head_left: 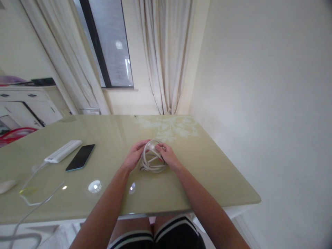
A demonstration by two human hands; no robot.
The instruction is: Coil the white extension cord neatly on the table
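Note:
A coiled white cable (pixel 153 168) rests on the glossy table in front of me, its loops making a rough ring. My left hand (pixel 136 154) is closed around the left side of the coil, with the fingertips behind the upper loops. From the right, my right hand (pixel 167 155) grips the coil's upper right side, thumb and fingers bent on the cable. A pale piece, perhaps a plug, shows between the hands near the top of the ring. A small dark end sticks out at the coil's lower left.
To the left lie a black phone (pixel 81 157) and a white power strip (pixel 63 151), whose cord (pixel 38 204) runs over the table's front edge. A white object (pixel 7 186) sits at the far left. The wall (pixel 259 103) borders the table's right side.

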